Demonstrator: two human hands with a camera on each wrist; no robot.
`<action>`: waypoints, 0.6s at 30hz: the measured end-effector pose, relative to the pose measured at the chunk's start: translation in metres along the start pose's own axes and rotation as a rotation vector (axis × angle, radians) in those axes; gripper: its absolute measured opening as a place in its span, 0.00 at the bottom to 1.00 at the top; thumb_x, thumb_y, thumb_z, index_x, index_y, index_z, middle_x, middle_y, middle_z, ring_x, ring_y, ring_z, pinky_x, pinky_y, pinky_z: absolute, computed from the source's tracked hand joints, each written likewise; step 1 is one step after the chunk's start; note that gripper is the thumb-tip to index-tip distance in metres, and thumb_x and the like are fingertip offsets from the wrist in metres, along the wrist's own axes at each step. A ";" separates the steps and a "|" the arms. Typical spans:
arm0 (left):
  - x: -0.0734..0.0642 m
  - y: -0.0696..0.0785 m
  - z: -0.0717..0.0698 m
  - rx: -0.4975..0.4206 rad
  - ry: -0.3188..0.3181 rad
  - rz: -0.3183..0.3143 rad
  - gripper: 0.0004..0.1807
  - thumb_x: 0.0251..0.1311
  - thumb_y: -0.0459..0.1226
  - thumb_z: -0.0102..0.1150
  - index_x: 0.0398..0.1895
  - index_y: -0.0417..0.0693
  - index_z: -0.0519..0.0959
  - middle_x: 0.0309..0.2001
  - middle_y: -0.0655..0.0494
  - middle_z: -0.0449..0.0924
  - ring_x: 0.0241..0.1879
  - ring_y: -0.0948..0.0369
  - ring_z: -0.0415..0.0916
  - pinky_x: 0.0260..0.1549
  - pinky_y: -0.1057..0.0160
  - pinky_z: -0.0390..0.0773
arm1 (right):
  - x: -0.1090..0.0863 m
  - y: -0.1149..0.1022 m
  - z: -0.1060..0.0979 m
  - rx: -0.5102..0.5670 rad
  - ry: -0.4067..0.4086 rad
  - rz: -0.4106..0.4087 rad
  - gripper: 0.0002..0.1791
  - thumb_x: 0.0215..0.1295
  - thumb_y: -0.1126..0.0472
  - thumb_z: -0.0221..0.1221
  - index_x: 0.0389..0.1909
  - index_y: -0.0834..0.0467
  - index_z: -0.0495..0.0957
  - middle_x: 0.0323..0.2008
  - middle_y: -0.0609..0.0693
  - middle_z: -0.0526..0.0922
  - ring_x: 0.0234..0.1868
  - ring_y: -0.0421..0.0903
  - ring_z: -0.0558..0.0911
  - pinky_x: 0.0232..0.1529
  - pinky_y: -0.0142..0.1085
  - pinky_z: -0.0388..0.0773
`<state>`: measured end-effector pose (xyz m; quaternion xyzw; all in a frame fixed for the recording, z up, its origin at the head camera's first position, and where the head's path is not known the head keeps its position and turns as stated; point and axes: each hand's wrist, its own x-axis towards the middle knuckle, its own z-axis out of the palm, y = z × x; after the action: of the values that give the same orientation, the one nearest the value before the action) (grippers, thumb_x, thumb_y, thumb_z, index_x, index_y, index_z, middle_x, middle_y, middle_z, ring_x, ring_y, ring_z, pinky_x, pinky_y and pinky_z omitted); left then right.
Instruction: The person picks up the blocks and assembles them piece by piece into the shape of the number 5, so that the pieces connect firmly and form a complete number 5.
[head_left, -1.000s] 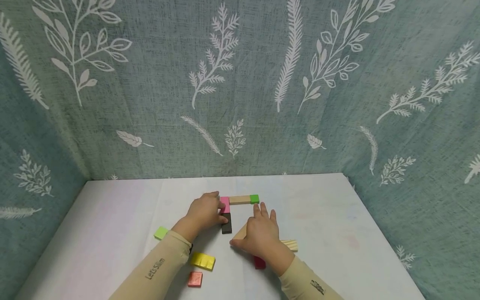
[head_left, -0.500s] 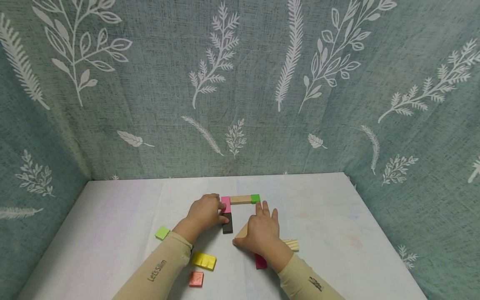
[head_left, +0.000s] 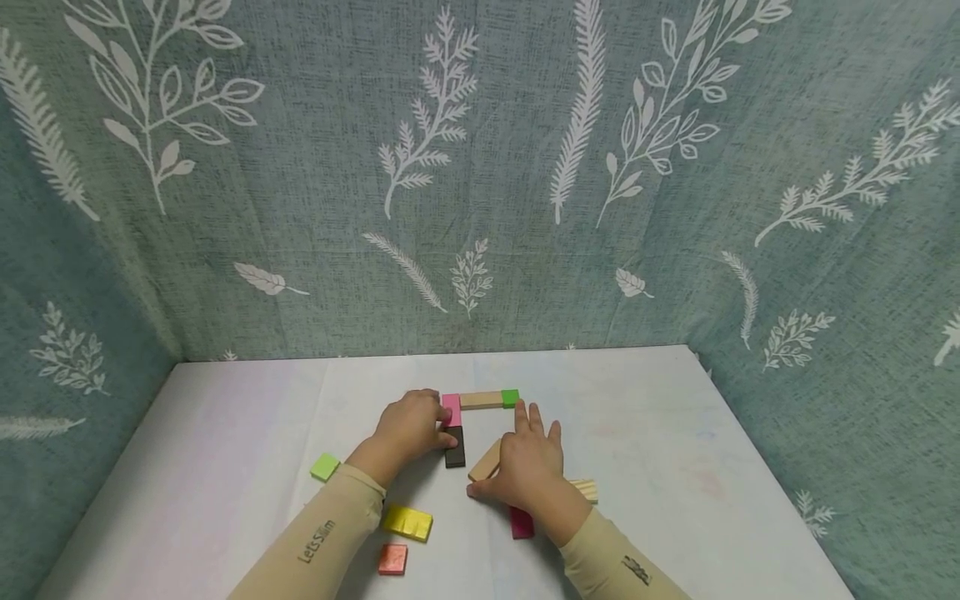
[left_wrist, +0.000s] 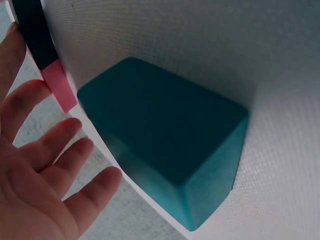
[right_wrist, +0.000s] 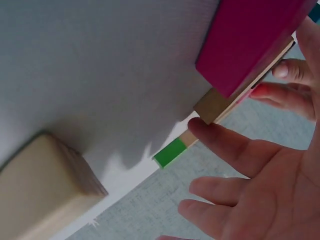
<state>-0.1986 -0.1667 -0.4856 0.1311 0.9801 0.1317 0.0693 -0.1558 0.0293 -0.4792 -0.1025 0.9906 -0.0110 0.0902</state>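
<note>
Tan wooden block lies just right of the black block, long axis slanting away rightward. The right hand, loosely spread, fingertip-touches it without gripping; the left hand, relaxed, touches the black block.

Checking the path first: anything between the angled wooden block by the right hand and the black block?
Nothing visible: only white tabletop shows between the angled wooden block and the black block. The left hand lies on the black block's opposite side.
</note>
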 end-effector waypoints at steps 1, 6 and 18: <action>0.000 0.000 0.000 -0.002 -0.002 -0.004 0.17 0.48 0.54 0.77 0.37 0.56 0.89 0.61 0.48 0.81 0.61 0.47 0.78 0.53 0.44 0.81 | 0.000 0.001 0.000 0.006 0.003 -0.004 0.55 0.36 0.20 0.69 0.52 0.63 0.84 0.79 0.61 0.55 0.80 0.59 0.54 0.73 0.65 0.55; 0.001 0.000 0.000 0.002 -0.009 0.012 0.14 0.49 0.54 0.76 0.31 0.58 0.87 0.60 0.48 0.81 0.60 0.47 0.78 0.52 0.44 0.82 | 0.003 0.001 0.003 0.017 0.020 -0.004 0.51 0.38 0.22 0.70 0.49 0.63 0.85 0.77 0.62 0.59 0.79 0.60 0.57 0.72 0.64 0.58; 0.001 0.001 -0.001 0.033 -0.017 0.002 0.14 0.49 0.55 0.76 0.26 0.58 0.85 0.56 0.52 0.82 0.56 0.50 0.80 0.49 0.44 0.82 | 0.006 -0.003 0.000 0.024 0.043 0.047 0.50 0.39 0.21 0.67 0.44 0.64 0.86 0.76 0.63 0.61 0.78 0.61 0.59 0.73 0.65 0.56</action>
<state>-0.1999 -0.1658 -0.4850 0.1344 0.9814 0.1145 0.0751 -0.1612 0.0248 -0.4804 -0.0779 0.9942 -0.0231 0.0703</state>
